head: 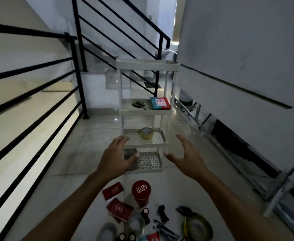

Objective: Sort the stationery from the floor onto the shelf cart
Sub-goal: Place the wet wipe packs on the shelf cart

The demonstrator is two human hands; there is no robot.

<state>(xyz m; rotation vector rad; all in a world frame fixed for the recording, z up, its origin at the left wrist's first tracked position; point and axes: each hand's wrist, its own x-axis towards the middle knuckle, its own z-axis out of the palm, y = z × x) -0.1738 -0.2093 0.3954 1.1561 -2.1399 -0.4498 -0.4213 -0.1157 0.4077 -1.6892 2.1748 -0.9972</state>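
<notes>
Both hands are reaching forward toward the white plastic four-tier shelf cart [147, 111], which is standing upright on the glossy tiled floor [97, 140] just ahead; the left hand [117, 158] is spread with relaxed fingers and is holding nothing, and the right hand [184, 155] is also spread, palm turned inward, holding nothing; I cannot tell if either one is touching the cart. The stationery that is waiting for sorting is lying not ahead of the hands but below and behind them, near the forearms at the bottom of the view; so, in my judgement, the next move is asking the hands to come back and down.

The red cylindrical tin with white letters [141, 193] is standing upright, about between the two forearms; the two red flat packets [115, 200] are lying nearer the left arm; the big roll of yellow-green tape [197, 227] is lying nearer the right arm; the small black things beside it are too blurred to name.

In the cart, the top tier looks bare as far as I can see; the second tier is carrying a blue and red flat box [160, 103] on its right side and a dark tool [139, 104] to the left of it, perhaps scissors; the third tier is holding a roll of clear brownish tape [145, 133]; the bottom tier is holding a grey block [130, 153] at its left, partly hidden by the left hand.
</notes>
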